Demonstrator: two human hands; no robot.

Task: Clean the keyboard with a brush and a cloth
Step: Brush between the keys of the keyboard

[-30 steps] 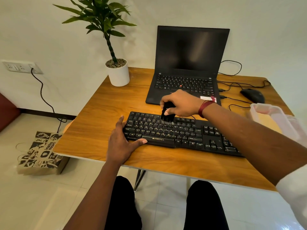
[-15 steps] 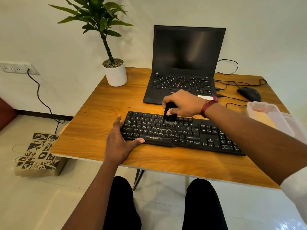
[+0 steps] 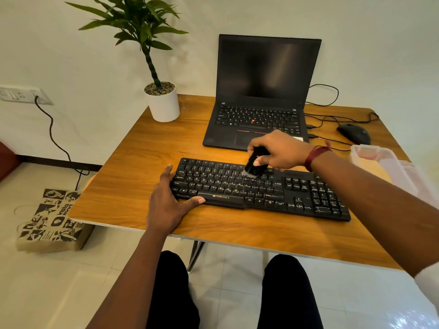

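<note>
My left hand [image 3: 166,205] lies flat on the wooden table [image 3: 133,162], fingers straight against the left end of the Zebronics keyboard [image 3: 285,193], thumb along its front edge. Farther in, my right hand [image 3: 278,150] grips a black brush [image 3: 254,162], bristles on the upper key rows. Open laptop [image 3: 261,96] just behind.

- I see the right hand [image 3: 279,150] gripping the black brush [image 3: 254,163], bristles down on the keyboard [image 3: 297,193].
- The left hand [image 3: 167,205] lies flat on the tabletop [image 3: 128,181], against the keyboard's left end.
</note>
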